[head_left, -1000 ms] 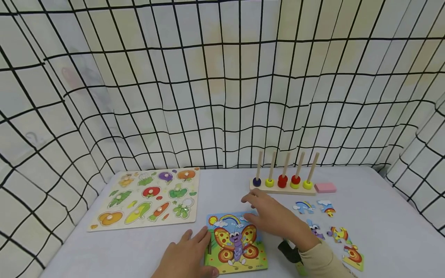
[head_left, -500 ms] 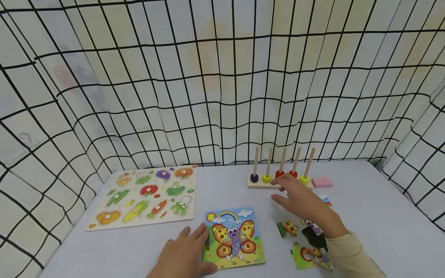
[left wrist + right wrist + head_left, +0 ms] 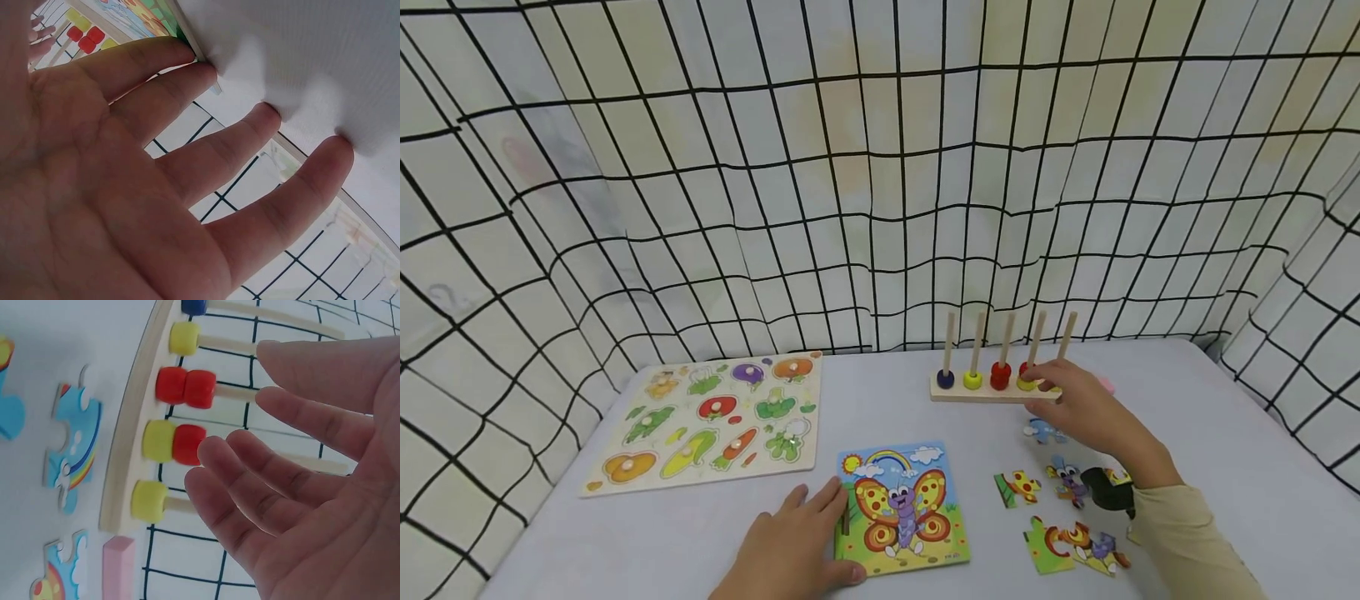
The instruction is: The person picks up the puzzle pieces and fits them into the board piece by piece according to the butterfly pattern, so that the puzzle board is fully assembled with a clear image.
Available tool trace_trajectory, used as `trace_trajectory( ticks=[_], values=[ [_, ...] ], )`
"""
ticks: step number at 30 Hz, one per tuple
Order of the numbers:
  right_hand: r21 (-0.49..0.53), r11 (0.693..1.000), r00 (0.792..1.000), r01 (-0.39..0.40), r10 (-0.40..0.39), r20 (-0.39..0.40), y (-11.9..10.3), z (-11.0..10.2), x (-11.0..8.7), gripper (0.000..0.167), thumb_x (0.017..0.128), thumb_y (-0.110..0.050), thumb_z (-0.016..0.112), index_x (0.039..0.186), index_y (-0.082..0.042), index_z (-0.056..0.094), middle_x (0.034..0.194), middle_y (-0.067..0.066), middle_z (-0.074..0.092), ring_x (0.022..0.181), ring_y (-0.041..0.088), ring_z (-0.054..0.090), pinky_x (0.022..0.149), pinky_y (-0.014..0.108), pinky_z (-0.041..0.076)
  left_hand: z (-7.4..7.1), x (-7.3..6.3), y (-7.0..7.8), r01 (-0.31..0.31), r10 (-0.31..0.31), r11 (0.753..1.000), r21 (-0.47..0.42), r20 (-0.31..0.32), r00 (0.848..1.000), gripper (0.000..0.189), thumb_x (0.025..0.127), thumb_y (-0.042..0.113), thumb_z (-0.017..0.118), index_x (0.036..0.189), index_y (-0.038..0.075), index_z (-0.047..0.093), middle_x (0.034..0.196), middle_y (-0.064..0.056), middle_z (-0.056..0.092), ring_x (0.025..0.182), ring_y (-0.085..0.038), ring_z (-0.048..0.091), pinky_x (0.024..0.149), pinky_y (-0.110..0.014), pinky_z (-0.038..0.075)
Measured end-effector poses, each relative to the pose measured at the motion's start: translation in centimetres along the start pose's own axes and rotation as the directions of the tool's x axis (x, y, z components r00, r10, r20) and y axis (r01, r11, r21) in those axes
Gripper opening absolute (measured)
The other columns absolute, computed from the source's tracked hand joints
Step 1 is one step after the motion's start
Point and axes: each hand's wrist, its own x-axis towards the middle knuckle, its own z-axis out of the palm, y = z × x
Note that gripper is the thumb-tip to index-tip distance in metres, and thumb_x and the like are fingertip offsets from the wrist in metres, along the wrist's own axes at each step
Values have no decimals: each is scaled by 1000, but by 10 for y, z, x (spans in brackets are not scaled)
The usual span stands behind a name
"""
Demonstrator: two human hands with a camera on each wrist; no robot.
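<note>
A square butterfly picture puzzle (image 3: 902, 508) lies on the white table. My left hand (image 3: 792, 540) rests at its left edge, fingers spread and touching it; in the left wrist view its fingers (image 3: 219, 150) are nearly straight. My right hand (image 3: 1086, 412) hovers over the right end of a wooden bead rack (image 3: 977, 396), holding nothing. Seen from the right wrist, its loosely bent fingers (image 3: 228, 512) are near the pegs, with red beads (image 3: 189, 444) and a yellow bead (image 3: 149, 501) close by. Whether a fingertip touches the rack, I cannot tell.
Several loose jigsaw pieces lie right of the puzzle, among them a green piece (image 3: 1047, 546) and a rainbow piece (image 3: 76, 444). A vegetable peg board (image 3: 752, 475) lies at the left. A pink block (image 3: 117, 569) sits beside the rack. Black netting (image 3: 880, 208) surrounds the table.
My right hand has moved right, from the puzzle's upper right corner to the rack's right end, uncovering the puzzle and some loose pieces. The left hand stays at the puzzle's edge.
</note>
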Motion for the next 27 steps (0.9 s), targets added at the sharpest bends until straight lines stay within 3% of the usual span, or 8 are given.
trace_trajectory(
  ticks=[7, 15, 23, 27],
  values=[
    [-38, 999, 999, -26, 28, 45, 19, 2, 0, 29, 97, -7, 77, 125, 0, 72, 124, 21, 66, 114, 44, 62, 89, 58, 60, -1, 0, 0, -8, 8, 1000, 11, -4, 1000, 94, 79, 67, 85, 151, 11, 62, 160, -8, 53, 142, -47, 48, 97, -74, 50],
    [-76, 997, 992, -21, 31, 125, 39, 9, -1, 28, 94, -4, 77, 122, -2, 74, 126, 19, 67, 117, 43, 61, 99, 66, 53, 0, 2, 2, 6, -6, 1000, 6, 4, 1000, 94, 79, 66, 86, 151, 12, 62, 161, -8, 53, 144, -47, 47, 100, -74, 48],
    [-63, 998, 989, -16, 25, 145, 42, 13, 2, 25, 90, -3, 81, 114, -8, 77, 131, 28, 59, 117, 46, 57, 96, 64, 54, 1, 1, 1, 18, -18, 1000, -1, 2, 1000, 95, 77, 66, 87, 151, 12, 62, 160, -8, 53, 143, -47, 47, 100, -75, 48],
    [-70, 997, 986, -10, 21, 163, 41, 16, 3, 27, 88, -3, 83, 113, -10, 78, 129, 25, 61, 116, 44, 57, 94, 62, 55, 1, 0, 0, 18, -18, 1000, -7, 5, 1000, 95, 78, 66, 86, 151, 12, 62, 160, -8, 53, 143, -47, 47, 100, -75, 48]
  ],
)
